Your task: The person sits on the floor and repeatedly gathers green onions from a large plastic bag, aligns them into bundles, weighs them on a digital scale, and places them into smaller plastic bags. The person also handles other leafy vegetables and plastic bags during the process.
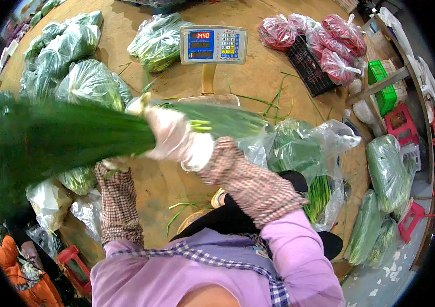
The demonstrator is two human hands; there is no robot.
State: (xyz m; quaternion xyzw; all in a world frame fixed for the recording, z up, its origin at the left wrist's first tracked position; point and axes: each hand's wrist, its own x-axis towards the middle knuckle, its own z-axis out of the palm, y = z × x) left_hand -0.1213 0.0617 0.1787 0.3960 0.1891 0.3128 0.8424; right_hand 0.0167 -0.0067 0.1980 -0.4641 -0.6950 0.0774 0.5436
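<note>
Head camera: from my remote seat I see a long bunch of green leaves (69,133) stretched leftward from the right hand (171,130), passing above the left hand (117,163) and fanning out well beyond it. That right hand, white-gloved and motion-blurred, is wrapped around the bunch's narrow end. The left hand sits beneath the leaves, mostly covered; I cannot tell how its fingers stand. Just past the right hand lies a bagged bundle of greens (227,117), with a scale display (213,45) farther ahead. To the right hand's right, a clear bag (299,148) holds more greens. Filled bags of greens (87,82) lie ahead of the left hand.
</note>
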